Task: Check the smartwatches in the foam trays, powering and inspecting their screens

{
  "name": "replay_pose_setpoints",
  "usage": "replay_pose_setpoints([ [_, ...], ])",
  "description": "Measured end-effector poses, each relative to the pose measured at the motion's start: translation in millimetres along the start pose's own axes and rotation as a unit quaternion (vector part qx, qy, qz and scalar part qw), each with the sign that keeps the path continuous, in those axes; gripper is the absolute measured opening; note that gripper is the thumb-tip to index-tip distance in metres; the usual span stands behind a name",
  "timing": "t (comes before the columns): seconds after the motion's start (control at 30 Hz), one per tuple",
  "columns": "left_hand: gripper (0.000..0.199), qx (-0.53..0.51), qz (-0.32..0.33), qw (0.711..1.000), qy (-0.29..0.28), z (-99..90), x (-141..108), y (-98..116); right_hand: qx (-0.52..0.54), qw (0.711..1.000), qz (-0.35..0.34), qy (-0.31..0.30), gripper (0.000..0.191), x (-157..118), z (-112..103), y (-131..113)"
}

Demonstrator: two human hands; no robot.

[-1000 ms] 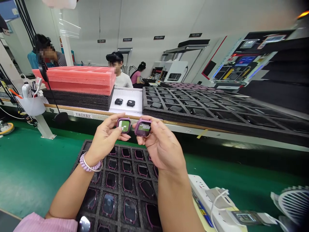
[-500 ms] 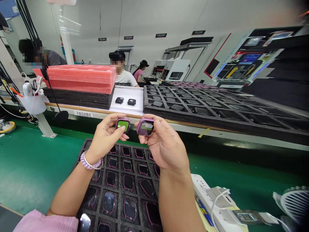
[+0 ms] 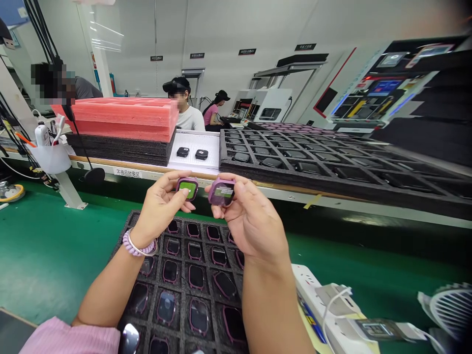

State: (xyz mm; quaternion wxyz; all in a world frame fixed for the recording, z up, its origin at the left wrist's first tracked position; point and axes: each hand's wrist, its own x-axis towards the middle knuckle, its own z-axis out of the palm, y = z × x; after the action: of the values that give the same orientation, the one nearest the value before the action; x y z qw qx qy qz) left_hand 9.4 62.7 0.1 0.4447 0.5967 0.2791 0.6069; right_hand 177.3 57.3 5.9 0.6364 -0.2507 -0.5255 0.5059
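Observation:
Pinched in my left hand is a purple smartwatch case with a lit green screen; my thumb lies on its face. My right hand grips a second purple smartwatch case, whose screen shows a dark area with a pale green band. The two cases are held side by side, a small gap apart, above the far edge of a black foam tray. Rows of purple-framed watch cases with dark screens, such as one watch case, sit in the tray's compartments. My forearms cover parts of it.
A shelf behind carries pink foam on black foam, a white tray with two black watch bodies, and a large black foam tray. A power strip lies right, a white cup holder left. Other people sit beyond.
My left thumb has shifted slightly lower and left over the green screen. Both hands keep their hold on the watch cases, almost in place.

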Motion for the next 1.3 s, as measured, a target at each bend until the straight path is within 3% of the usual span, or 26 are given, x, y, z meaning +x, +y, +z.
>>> replay_pose_setpoints([
  [0.2, 0.036, 0.009, 0.018, 1.000, 0.010, 1.6, 1, 1, 0.008, 1.000, 0.002, 0.000, 0.035, 0, 0, 1],
  [0.37, 0.046, -0.002, -0.013, 1.000, 0.007, 1.6, 0, 1, 0.029, 1.000, -0.003, -0.009, 0.031, 3, -2, 6],
  [0.7, 0.036, -0.026, -0.035, 0.999, 0.017, -1.2, 2, 0, 0.032, 0.999, 0.002, -0.017, 0.033, 7, -5, 13],
  [0.97, 0.038, 0.062, 0.041, 0.996, 0.043, -2.8, 4, -2, 0.002, 1.000, 0.004, -0.013, 0.035, 9, -9, 18],
  [1.3, 0.030, 0.121, 0.060, 0.989, 0.067, -3.6, 4, -4, -0.032, 0.999, 0.001, -0.011, 0.038, 9, -8, 19],
])
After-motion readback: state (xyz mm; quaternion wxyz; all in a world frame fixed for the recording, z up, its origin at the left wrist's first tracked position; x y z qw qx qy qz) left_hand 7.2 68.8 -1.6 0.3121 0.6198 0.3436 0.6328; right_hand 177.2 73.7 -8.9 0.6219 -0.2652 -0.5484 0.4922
